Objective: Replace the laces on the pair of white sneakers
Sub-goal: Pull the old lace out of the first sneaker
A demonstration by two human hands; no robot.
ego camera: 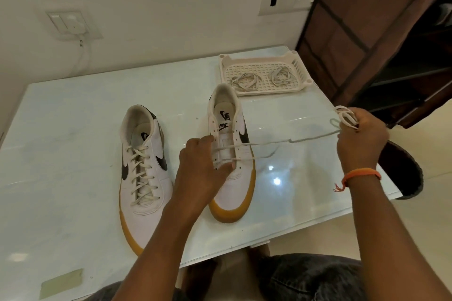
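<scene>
Pale glossy desk (73,110) fills the view in front of a seated person, with a white wall and sockets behind it and a dark shelf frame at the right.

Nearest to the person, the two forearms reach over the desk edge. The left hand (200,168) rests on the right sneaker (230,154), with its fingers curled at the eyelets on the shoe's left side. It seems to pinch the lace there or to steady the shoe, and I cannot tell which. I judge its purpose is to keep the shoe from sliding while the lace is pulled.

The right hand (359,137), with an orange thread band (362,175) on the wrist, is lifted beside the desk edge, well apart from the shoe. It grasps a gathered bunch of lace (281,142), and a long strand runs tight from it to the middle eyelets. Only a few rows stay threaded, so this shoe is probably being unlaced, with the loose length kept collected so that it does not tangle.

Beside it, the left sneaker (144,168) lies fully laced and untouched, toes toward the person like its partner, which makes the eyelets easy to reach.

Farther back, near the wall, a white perforated tray (300,68) holds two coiled laces (244,80), kept apart from the shoes. They are likely the replacements, waiting for their turn.
</scene>
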